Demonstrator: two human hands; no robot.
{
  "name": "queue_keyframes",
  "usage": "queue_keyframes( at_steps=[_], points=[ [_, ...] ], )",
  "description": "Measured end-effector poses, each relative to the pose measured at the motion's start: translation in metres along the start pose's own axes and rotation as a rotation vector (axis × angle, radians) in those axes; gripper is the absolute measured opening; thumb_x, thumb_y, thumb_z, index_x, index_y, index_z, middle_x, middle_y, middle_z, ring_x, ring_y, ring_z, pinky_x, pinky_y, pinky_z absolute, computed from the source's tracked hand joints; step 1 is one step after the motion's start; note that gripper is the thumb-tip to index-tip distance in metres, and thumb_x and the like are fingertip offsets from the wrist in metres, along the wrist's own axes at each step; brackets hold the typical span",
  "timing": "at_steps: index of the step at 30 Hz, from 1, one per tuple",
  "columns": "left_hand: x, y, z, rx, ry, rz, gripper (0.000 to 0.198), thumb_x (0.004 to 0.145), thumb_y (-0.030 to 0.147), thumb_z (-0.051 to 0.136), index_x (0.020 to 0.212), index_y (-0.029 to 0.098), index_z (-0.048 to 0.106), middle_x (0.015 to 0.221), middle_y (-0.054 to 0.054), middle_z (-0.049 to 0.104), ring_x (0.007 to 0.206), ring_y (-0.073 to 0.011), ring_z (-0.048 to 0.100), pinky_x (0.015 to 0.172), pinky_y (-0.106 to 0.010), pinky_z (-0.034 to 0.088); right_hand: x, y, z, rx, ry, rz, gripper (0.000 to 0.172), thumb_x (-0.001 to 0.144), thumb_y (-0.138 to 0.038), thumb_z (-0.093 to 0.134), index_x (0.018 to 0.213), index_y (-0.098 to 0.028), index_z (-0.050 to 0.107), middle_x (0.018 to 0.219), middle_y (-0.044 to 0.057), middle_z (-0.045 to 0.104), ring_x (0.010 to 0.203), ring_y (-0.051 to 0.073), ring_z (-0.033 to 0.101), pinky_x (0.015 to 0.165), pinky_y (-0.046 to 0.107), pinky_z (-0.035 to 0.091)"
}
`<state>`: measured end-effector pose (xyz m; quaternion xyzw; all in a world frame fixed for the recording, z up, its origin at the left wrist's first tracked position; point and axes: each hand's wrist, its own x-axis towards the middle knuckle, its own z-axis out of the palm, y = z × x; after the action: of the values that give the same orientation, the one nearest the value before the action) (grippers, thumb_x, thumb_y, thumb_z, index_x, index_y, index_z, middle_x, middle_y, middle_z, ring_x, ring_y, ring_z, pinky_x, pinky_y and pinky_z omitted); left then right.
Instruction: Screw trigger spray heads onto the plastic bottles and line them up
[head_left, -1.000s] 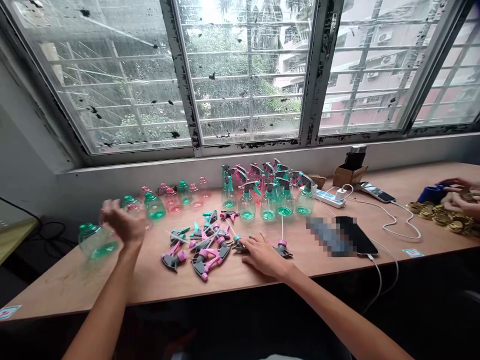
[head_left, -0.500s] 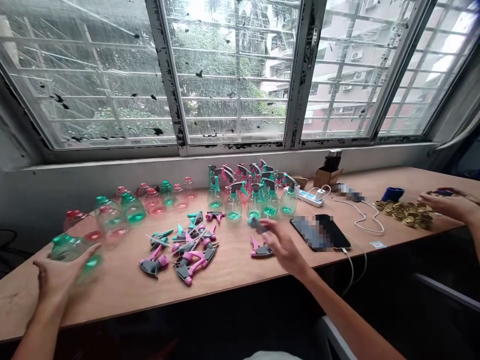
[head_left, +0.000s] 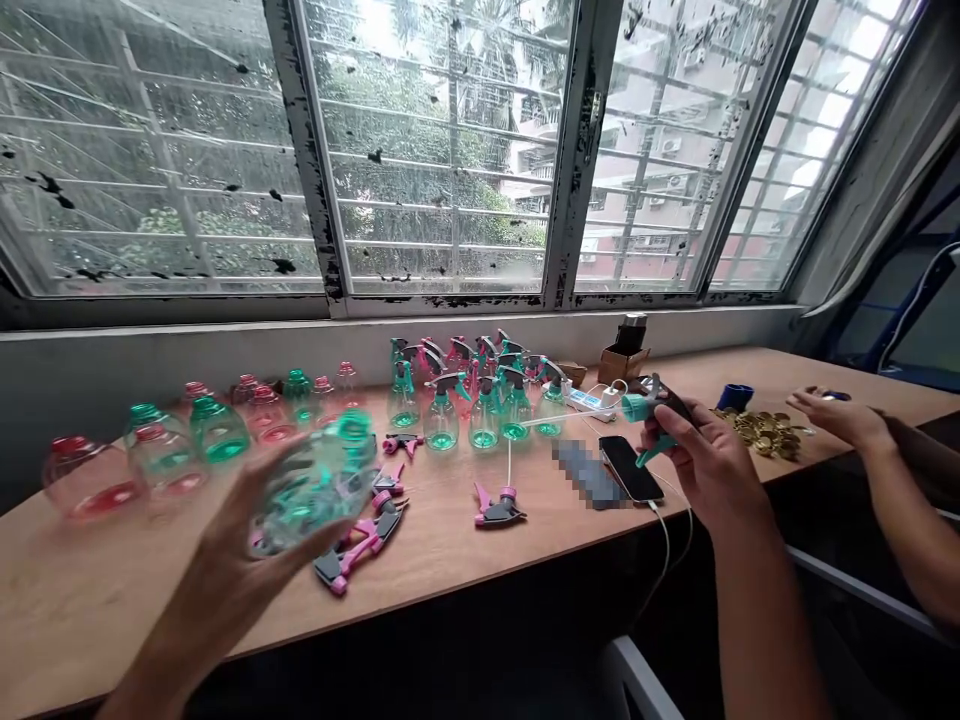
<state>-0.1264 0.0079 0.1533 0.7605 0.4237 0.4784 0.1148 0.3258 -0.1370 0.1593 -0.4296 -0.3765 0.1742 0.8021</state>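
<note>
My left hand (head_left: 240, 555) grips a clear green bottle (head_left: 319, 480) and holds it above the table, tilted and blurred by motion. My right hand (head_left: 701, 460) is closed on a teal and grey spray trigger head (head_left: 646, 405) whose thin dip tube points left. Under the bottle, several pink and grey trigger heads (head_left: 364, 535) lie in a loose pile. One more pink trigger head (head_left: 495, 508) lies alone near the front edge. Assembled spray bottles (head_left: 465, 400) stand in a group by the window wall.
Uncapped green and pink bottles (head_left: 161, 445) stand at the left on the wooden table (head_left: 90, 610). Two phones (head_left: 611, 470), a power strip (head_left: 589, 400) and a small box (head_left: 621, 362) sit to the right. Another person's hand (head_left: 840, 415) reaches over gold caps (head_left: 761, 430) at far right.
My left hand picked up the green bottle from the left and lifted it toward the middle. My right hand took a teal trigger head off the table and raised it. The view swung right.
</note>
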Motion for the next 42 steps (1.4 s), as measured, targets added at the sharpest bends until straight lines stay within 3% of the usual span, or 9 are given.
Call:
queue_keyframes(
  at_steps=[3, 6, 12, 17, 22, 29, 35, 40, 42],
  points=[
    [-0.002, 0.049, 0.03, -0.115, -0.161, 0.132, 0.078, 0.073, 0.07, 0.085, 0.145, 0.053, 0.059, 0.143, -0.004, 0.065, 0.122, -0.0347, 0.074, 0.089, -0.049, 0.073, -0.013, -0.01, 0.006, -0.039, 0.012, -0.063, 0.04, 0.077, -0.043, 0.095, 0.105, -0.02, 0.077, 0.075, -0.002, 0.069, 0.059, 0.013, 0.065, 0.054, 0.024, 0.059],
    [-0.006, 0.058, 0.048, -0.208, -0.268, 0.148, 0.084, 0.075, 0.067, 0.086, 0.15, 0.051, 0.051, 0.143, -0.006, 0.068, 0.126, -0.0328, 0.073, 0.099, -0.048, 0.07, -0.023, -0.019, 0.003, -0.05, 0.051, -0.14, 0.034, 0.076, -0.04, 0.095, 0.1, -0.022, 0.078, 0.074, -0.001, 0.071, 0.054, 0.014, 0.065, 0.051, 0.027, 0.06],
    [-0.007, 0.054, 0.027, -0.153, -0.253, 0.056, 0.076, 0.077, 0.066, 0.085, 0.143, 0.036, 0.061, 0.14, -0.01, 0.068, 0.127, -0.0337, 0.07, 0.097, -0.047, 0.069, -0.029, -0.029, 0.001, -0.031, 0.136, -0.25, 0.022, 0.081, -0.037, 0.091, 0.095, -0.024, 0.081, 0.07, 0.002, 0.071, 0.047, 0.019, 0.064, 0.039, 0.031, 0.054],
    [-0.01, 0.069, 0.019, -0.252, -0.327, 0.096, 0.081, 0.076, 0.057, 0.091, 0.147, 0.037, 0.057, 0.145, -0.007, 0.066, 0.141, -0.033, 0.061, 0.122, -0.051, 0.054, -0.035, -0.021, 0.025, 0.075, 0.058, -0.232, 0.024, 0.081, -0.038, 0.091, 0.096, -0.023, 0.079, 0.067, -0.001, 0.071, 0.044, 0.017, 0.063, 0.039, 0.03, 0.055],
    [-0.01, 0.072, 0.034, -0.28, -0.369, 0.17, 0.08, 0.078, 0.052, 0.091, 0.149, 0.046, 0.054, 0.152, -0.002, 0.061, 0.149, -0.0299, 0.054, 0.134, -0.057, 0.038, -0.041, -0.008, 0.038, 0.069, -0.133, -0.145, 0.025, 0.086, -0.039, 0.09, 0.1, -0.022, 0.078, 0.068, -0.002, 0.072, 0.049, 0.016, 0.068, 0.047, 0.028, 0.061],
    [-0.016, 0.081, 0.056, -0.332, -0.261, 0.271, 0.088, 0.079, 0.05, 0.091, 0.154, 0.05, 0.045, 0.164, -0.003, 0.046, 0.155, -0.0289, 0.046, 0.13, -0.051, 0.044, -0.058, 0.003, 0.059, -0.119, -0.563, 0.007, 0.035, 0.09, -0.04, 0.087, 0.119, -0.023, 0.079, 0.088, 0.003, 0.076, 0.071, 0.019, 0.078, 0.066, 0.03, 0.066],
    [-0.019, 0.081, 0.062, -0.372, -0.083, 0.308, 0.114, 0.069, 0.054, 0.097, 0.163, 0.04, 0.033, 0.177, -0.01, 0.025, 0.167, -0.0336, 0.027, 0.132, -0.054, 0.041, -0.06, 0.009, 0.064, -0.28, -0.646, -0.042, 0.043, 0.089, -0.046, 0.087, 0.123, -0.021, 0.08, 0.095, 0.005, 0.076, 0.077, 0.02, 0.074, 0.072, 0.031, 0.064],
    [-0.02, 0.079, 0.054, -0.228, -0.184, 0.335, 0.112, 0.077, 0.062, 0.087, 0.168, 0.041, 0.025, 0.18, -0.01, 0.02, 0.167, -0.0378, 0.024, 0.126, -0.06, 0.047, -0.064, 0.007, 0.066, -0.115, -0.736, 0.044, 0.034, 0.095, -0.038, 0.082, 0.123, -0.021, 0.075, 0.087, 0.003, 0.075, 0.076, 0.021, 0.081, 0.071, 0.03, 0.068],
    [-0.02, 0.077, 0.055, -0.134, -0.155, 0.334, 0.11, 0.082, 0.062, 0.082, 0.17, 0.044, 0.017, 0.181, -0.01, 0.016, 0.167, -0.0402, 0.023, 0.123, -0.063, 0.049, -0.067, 0.007, 0.072, -0.07, -0.722, 0.048, 0.03, 0.094, -0.035, 0.083, 0.12, -0.021, 0.075, 0.087, 0.002, 0.076, 0.075, 0.02, 0.081, 0.071, 0.029, 0.069]
  ],
)
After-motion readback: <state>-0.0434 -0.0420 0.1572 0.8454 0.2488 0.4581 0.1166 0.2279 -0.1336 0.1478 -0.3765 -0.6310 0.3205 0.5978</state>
